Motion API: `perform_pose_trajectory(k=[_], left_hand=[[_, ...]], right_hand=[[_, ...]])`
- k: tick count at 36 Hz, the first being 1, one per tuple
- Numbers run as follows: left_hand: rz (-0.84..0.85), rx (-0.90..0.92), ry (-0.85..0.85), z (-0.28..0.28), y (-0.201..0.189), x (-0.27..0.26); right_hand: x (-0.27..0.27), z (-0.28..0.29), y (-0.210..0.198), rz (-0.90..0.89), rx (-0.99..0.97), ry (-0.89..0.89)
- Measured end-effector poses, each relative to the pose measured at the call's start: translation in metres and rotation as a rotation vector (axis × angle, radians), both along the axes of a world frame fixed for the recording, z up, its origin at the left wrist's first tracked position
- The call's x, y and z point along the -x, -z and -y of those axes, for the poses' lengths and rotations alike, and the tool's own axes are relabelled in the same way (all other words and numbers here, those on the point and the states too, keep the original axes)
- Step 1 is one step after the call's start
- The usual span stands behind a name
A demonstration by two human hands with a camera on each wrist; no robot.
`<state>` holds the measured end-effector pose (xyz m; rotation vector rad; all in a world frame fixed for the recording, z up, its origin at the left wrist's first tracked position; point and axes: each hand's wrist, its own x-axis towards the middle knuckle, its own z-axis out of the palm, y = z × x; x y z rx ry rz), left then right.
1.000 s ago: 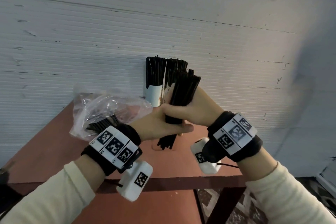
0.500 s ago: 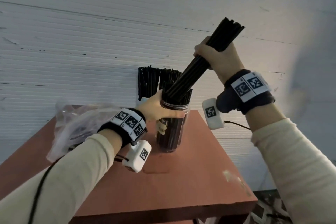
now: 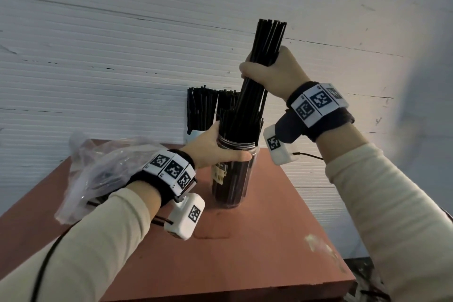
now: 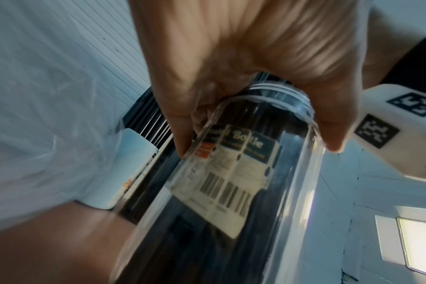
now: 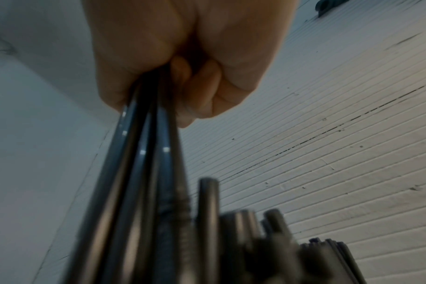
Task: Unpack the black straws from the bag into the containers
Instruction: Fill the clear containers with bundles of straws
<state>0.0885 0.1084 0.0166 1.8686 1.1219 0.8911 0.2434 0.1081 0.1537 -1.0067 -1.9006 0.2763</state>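
A clear plastic jar with a barcode label stands on the red-brown table, packed with black straws. My left hand grips the jar just under its threaded rim. My right hand is fisted round a bundle of black straws held nearly upright, its lower ends down in the jar's mouth among the straws there. In the right wrist view the bundle of black straws runs down from my right hand. A crumpled clear bag lies at the table's left, with dark straws inside.
Two more containers of black straws stand behind the jar against the white ribbed wall; one has a white body. The table's front edge and right edge are close. A cable runs along my left sleeve.
My right hand swung the bundle from a steep slant to nearly upright and lowered its ends into the jar. A second ago both hands held the bundle. My left hand now holds the jar.
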Motion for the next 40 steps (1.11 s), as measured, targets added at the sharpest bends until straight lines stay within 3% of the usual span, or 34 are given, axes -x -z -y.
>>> perform_pose_trajectory(k=[19, 27, 33, 40], left_hand=[[-0.063, -0.072, -0.237, -0.003, -0.013, -0.015], [-0.093, -0.069, -0.151, -0.003, -0.013, -0.010], [-0.077, -0.015, 0.022, 0.004, -0.013, 0.002], [-0.016, 0.009, 0.006, 0.001, -0.003, 0.004]], right_hand=[[0.007, -0.004, 0.003, 0.010, 0.004, 0.000], [0.007, -0.003, 0.005, -0.008, 0.006, -0.009], [-0.002, -0.006, 0.022, 0.042, 0.109, 0.023], [-0.004, -0.002, 0.054, 0.113, 0.177, 0.001]])
